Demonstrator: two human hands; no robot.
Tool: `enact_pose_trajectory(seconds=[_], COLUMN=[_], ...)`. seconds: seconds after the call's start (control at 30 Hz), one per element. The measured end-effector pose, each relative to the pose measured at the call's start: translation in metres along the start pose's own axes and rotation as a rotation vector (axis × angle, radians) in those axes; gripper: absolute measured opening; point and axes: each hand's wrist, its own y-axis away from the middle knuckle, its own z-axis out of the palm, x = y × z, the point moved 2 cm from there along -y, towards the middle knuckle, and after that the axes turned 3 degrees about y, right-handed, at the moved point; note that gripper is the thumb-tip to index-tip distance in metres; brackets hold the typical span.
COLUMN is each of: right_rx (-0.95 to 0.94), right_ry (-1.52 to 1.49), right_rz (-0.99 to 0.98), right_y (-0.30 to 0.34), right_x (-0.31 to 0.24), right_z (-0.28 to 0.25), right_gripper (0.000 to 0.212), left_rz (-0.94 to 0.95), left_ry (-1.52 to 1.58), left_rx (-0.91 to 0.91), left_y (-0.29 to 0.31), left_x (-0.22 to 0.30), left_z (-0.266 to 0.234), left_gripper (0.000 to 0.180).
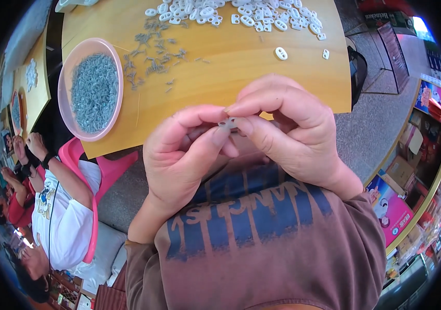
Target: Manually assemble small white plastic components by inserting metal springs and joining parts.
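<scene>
My left hand (182,147) and my right hand (290,126) meet in front of my chest, near the table's front edge. Between thumbs and forefingers they pinch a small pale two-hole plastic piece (226,124), which looks like part of a cord lock. Fingertips cover much of it. Beyond my hands, one white oval two-hole piece (281,53) and a smaller squarish one (326,53) lie apart on the table. A pile of similar white pieces (200,9) spreads along the far side. Small grey spring-like parts (153,64) are scattered at the left.
A pink bowl (63,98) full of the grey parts stands on the wooden table (231,67) at the left. Past a pink plastic chair (95,217), a person in a white shirt (60,217) sits, with another in red beyond. Shelves with boxes (404,170) stand to my right.
</scene>
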Motion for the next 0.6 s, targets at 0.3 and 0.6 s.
enact_pose_trajectory(seconds=[0.3,0.6], right_rx=[0.116,0.035], right_ry=[-0.396,-0.197], right_rz=[0.175,0.070], right_y=[0.006,0.007], right_x=[0.001,0.005], right_z=[0.007,0.003], right_gripper=[0.014,0.015], left_rz=[0.031,0.849], left_ry=[0.217,-1.018], left_rx=[-0.018,-0.011], left_y=[0.003,-0.005], left_x=[-0.010,0.006], left_z=[0.008,0.004], left_gripper=[0.016,0.022])
